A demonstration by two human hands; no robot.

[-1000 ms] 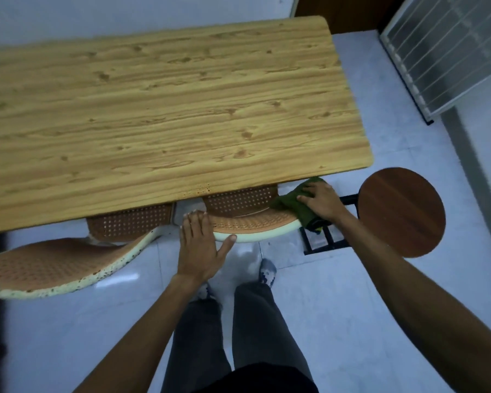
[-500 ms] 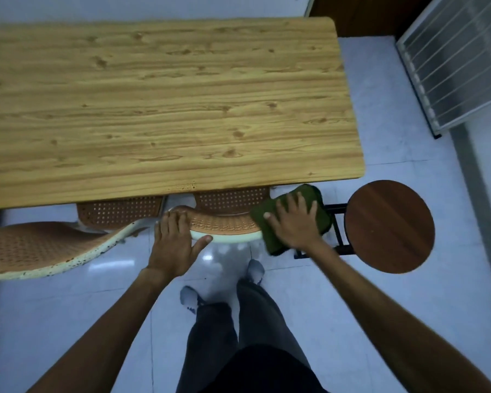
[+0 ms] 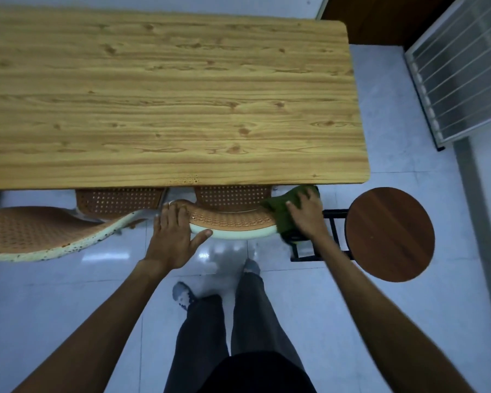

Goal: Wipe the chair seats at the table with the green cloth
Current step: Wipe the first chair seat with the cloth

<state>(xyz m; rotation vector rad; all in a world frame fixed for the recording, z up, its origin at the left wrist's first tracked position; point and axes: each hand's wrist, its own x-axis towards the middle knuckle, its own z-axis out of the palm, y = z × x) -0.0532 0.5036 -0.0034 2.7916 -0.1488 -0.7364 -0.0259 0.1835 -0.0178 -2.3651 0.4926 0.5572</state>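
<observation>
A brown perforated chair (image 3: 233,218) with a pale rim is tucked under the near edge of the wooden table (image 3: 165,103). My left hand (image 3: 173,236) grips the left end of its curved back, thumb under the rim. My right hand (image 3: 305,215) presses the green cloth (image 3: 281,207) onto the right end of that chair, by the table's corner. Most of the seat is hidden under the tabletop. A second matching chair (image 3: 31,231) stands to the left.
A round dark wooden stool (image 3: 390,234) on a black metal frame stands just right of my right hand. A white wire rack (image 3: 462,69) leans at the far right. My legs and feet stand on the glossy tiled floor (image 3: 68,293) below the chair.
My right hand slid the green cloth back to the right and toward the table's corner. My left hand keeps its hold on the chair back.
</observation>
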